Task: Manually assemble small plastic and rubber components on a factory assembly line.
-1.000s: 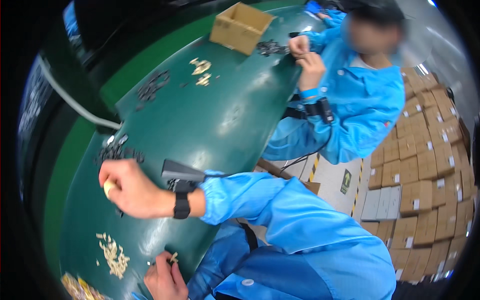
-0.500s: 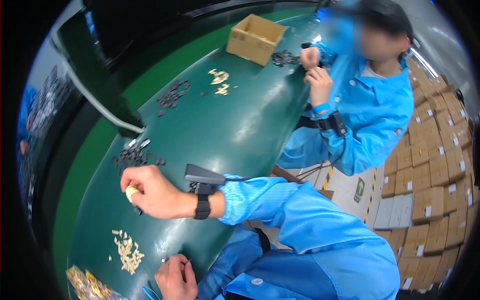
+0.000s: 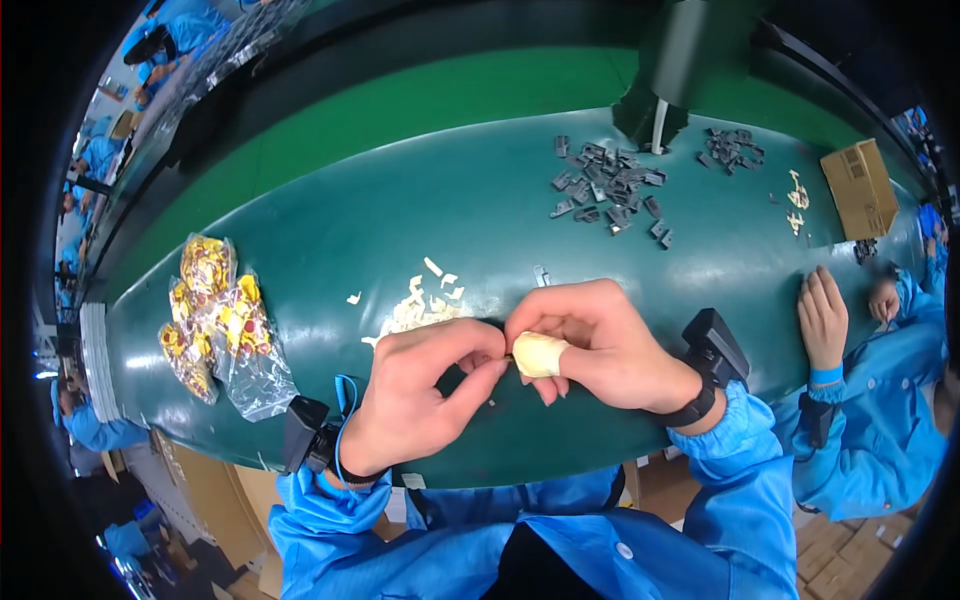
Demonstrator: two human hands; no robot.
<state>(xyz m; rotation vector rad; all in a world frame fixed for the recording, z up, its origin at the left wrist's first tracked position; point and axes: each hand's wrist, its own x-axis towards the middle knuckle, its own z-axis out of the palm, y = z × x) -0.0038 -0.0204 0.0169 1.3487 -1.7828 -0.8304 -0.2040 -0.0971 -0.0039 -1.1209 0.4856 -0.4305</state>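
Note:
My left hand (image 3: 418,388) and my right hand (image 3: 618,348) meet just above the near part of the green table (image 3: 330,290). Thumb and fingertips of the left are pinched against the fingers of the right. A tiny dark piece (image 3: 509,358) shows at the meeting point, mostly hidden, and its kind cannot be made out. The right thumb wears a cream-coloured cover (image 3: 540,354). Behind the hands lies a pile of small cream strips (image 3: 415,308), partly covered by my left hand. Just beyond my right fingers rests a small grey part (image 3: 541,275).
Plastic bags of yellow and red pieces (image 3: 238,310) lie at left. Dark grey plastic parts (image 3: 612,182) are heaped at the back, near an upright post (image 3: 661,125). A cardboard box (image 3: 858,190) stands far right. A co-worker's hand (image 3: 823,315) rests on the table at right.
My view has swung toward the left. My right hand has moved from beside the dark parts back to my left hand, and their fingertips now meet.

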